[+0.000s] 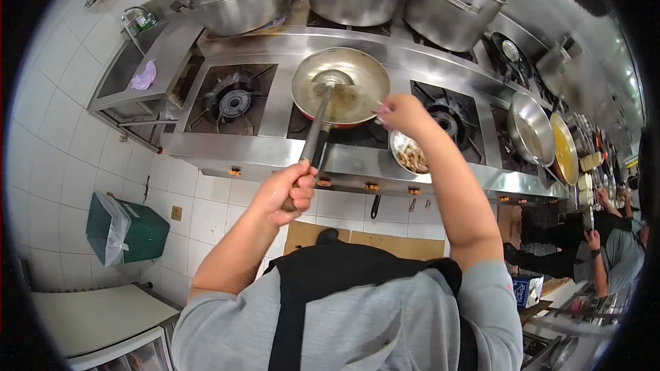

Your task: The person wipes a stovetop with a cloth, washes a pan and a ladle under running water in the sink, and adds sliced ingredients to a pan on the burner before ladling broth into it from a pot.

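Ladle [321,115] in the left hand [282,192], fingers wrapped round its handle, its head over the wide pan [366,81] on the stove. The right hand [405,114] has its fingers drawn together at the pan's right rim, pinching something pinkish [382,117], too small to identify. A bowl [396,142] of food pieces sits just below that hand. I judge the pan is being readied or seasoned; the next move calls for a steady ladle and a controlled right-hand release
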The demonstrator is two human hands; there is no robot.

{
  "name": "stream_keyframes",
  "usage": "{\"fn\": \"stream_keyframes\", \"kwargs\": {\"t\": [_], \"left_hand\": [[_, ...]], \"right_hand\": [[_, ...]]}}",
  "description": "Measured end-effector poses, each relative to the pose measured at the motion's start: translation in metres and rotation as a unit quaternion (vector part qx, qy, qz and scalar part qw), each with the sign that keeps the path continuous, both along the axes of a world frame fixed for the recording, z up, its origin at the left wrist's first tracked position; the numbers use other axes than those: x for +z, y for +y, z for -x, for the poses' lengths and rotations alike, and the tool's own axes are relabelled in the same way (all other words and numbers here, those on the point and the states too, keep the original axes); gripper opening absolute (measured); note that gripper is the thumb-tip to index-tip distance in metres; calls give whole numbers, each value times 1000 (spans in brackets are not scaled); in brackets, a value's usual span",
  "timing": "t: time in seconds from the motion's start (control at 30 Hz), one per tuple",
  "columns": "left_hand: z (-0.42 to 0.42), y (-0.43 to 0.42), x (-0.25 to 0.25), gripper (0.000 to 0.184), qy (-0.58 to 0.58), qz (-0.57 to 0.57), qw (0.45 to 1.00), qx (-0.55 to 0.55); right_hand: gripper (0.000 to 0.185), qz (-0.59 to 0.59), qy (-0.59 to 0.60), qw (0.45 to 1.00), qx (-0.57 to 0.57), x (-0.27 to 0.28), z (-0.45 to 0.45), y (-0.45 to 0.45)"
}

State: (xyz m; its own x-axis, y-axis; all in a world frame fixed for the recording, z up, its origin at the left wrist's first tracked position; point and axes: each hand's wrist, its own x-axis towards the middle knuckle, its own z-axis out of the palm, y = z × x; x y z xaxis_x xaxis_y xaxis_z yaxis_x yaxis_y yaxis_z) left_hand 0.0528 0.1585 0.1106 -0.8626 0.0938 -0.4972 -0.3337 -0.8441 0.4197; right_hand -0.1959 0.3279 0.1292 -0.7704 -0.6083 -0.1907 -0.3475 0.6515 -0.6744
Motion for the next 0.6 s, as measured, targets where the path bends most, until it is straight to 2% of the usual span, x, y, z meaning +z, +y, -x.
{"fn": "stream_keyframes", "kwargs": {"t": [0.07,0.13,0.17,0.23,0.27,0.33,0.4,0.47,0.53,0.6], "left_hand": [[2,1,8,22,-5,-10,1000,17],[4,2,12,23,-11,-20,999,33],[6,2,12,24,-9,-26,999,37],[9,5,15,24,-8,-29,999,43],[11,7,15,24,-4,-48,998,46],[14,13,16,25,-2,-62,997,54],[19,22,17,24,-5,-84,994,67],[25,33,15,24,5,-119,990,73],[31,47,17,24,5,-168,980,109],[38,63,13,24,9,-145,982,119]], "right_hand": [[15,6,80,995,64,-46,36,-53],[23,-18,178,980,91,-59,51,-83],[23,-19,176,980,93,-57,58,-91],[26,18,137,990,8,-51,67,-100],[26,21,137,990,11,-46,64,-99],[25,93,262,954,-109,-30,55,-94],[25,61,293,949,-98,-27,61,-86],[26,64,197,977,48,-46,87,-82],[25,108,194,971,93,-68,96,-69],[24,157,192,960,130,-59,82,-56]]}}
